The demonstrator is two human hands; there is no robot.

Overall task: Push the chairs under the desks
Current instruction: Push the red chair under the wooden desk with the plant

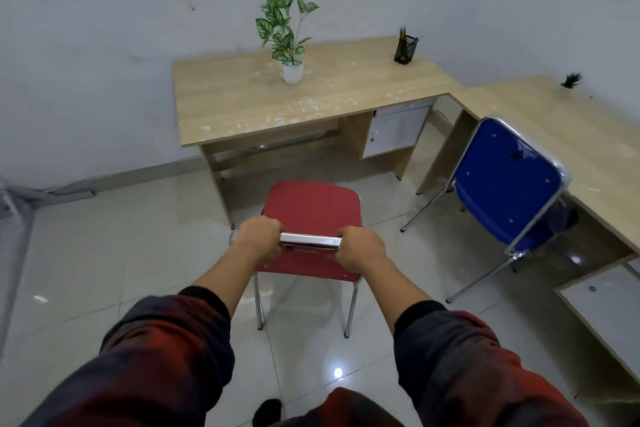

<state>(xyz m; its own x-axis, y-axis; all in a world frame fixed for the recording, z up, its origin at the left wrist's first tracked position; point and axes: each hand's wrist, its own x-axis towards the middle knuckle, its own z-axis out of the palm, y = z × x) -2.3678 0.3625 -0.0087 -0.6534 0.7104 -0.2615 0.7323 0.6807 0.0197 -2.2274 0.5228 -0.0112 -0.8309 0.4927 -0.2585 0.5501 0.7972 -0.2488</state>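
Observation:
A red chair [311,204] with chrome legs stands on the tiled floor in front of me, a short way out from the wooden desk [242,104] along the far wall. My left hand [260,239] and my right hand [360,248] both grip the chrome top rail of its backrest, one at each end. A blue chair [502,180], partly wrapped in clear plastic, stands at the right with its seat partly under the second desk [588,135].
A potted plant [287,38] and a black pen holder [405,48] stand on the far desk, with white flakes scattered on its top. White drawer units [394,132] hang under both desks. Tiled floor lies open to the left; my shoe shows at the bottom edge.

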